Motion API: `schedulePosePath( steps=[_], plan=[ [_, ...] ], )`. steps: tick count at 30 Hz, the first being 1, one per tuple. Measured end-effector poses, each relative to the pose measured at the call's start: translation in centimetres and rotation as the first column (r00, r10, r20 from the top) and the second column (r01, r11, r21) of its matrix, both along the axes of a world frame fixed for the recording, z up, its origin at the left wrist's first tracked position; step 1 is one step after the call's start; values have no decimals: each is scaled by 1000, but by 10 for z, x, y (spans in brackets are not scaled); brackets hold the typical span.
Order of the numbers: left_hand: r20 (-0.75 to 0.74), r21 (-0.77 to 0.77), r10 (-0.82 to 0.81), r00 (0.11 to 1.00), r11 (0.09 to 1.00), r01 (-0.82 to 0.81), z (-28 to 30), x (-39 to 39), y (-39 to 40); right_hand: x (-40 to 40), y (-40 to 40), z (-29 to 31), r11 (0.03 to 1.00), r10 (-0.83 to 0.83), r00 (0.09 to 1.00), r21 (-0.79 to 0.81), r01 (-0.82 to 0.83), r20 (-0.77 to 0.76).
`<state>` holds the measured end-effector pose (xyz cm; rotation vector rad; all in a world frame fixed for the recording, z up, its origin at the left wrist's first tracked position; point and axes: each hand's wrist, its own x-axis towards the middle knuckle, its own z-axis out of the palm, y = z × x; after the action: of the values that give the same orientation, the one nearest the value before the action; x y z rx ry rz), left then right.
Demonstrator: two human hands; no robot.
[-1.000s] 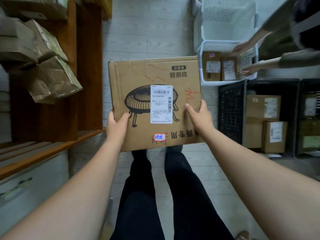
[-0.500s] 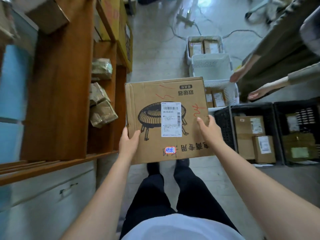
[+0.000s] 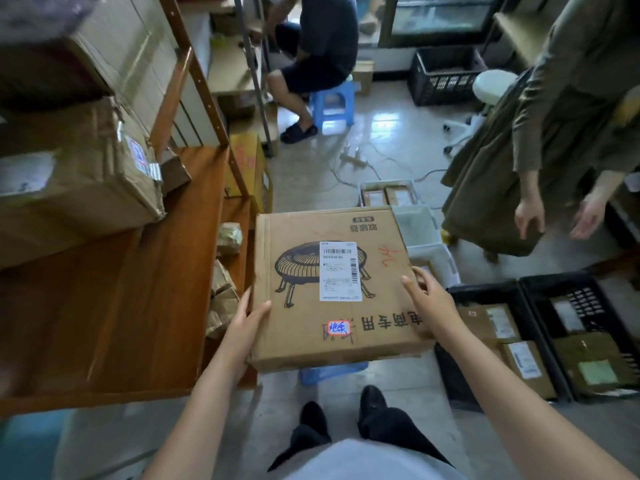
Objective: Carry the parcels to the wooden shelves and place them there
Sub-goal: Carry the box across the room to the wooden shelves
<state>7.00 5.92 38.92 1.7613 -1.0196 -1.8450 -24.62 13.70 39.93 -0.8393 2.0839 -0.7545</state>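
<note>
A flat brown cardboard parcel [image 3: 304, 327] with a white shipping label and a drawing of a round heater is held level in front of me. My left hand [image 3: 247, 322] grips its left edge and my right hand [image 3: 427, 301] grips its right edge. The wooden shelves [image 3: 138, 299] stand directly to the left of the parcel, with a bare stretch of orange-brown board beside my left hand. A large taped box [image 3: 79, 181] sits on that board further back. Small wrapped parcels [image 3: 221, 292] lie on a lower shelf level.
Black crates [image 3: 526, 296] with boxes stand on the floor at the right, white baskets [image 3: 422, 230] behind the parcel. A person in an olive coat [image 3: 540, 140] stands at the right with hands lowered. Another person sits on a blue stool [image 3: 332, 102] at the back.
My view has risen and tilted up, and the shelf's upper board now lies beside the parcel. Both hands keep their hold. The person at the right has withdrawn both hands from the basket.
</note>
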Motion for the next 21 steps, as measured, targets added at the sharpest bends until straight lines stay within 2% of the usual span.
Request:
schedulePosePath(
  steps=[3, 11, 18, 21],
  plan=[
    [-96, -45, 24, 995, 999, -29, 8, -2, -12, -2, -8, 9, 998, -22, 999, -65, 24, 33],
    [-247, -141, 51, 968, 986, -88, 23, -36, -46, -44, -32, 14, 963, -96, 941, -208, 170, 325],
    [-262, -141, 74, 962, 984, -113, 15, -121, -86, -130, -71, 11, 946, -67, 873, -247, 210, 484],
    [-263, -158, 84, 961, 979, -129, 12, -179, -111, -187, -97, 13, 948, -55, 869, -246, 200, 492]
  ],
)
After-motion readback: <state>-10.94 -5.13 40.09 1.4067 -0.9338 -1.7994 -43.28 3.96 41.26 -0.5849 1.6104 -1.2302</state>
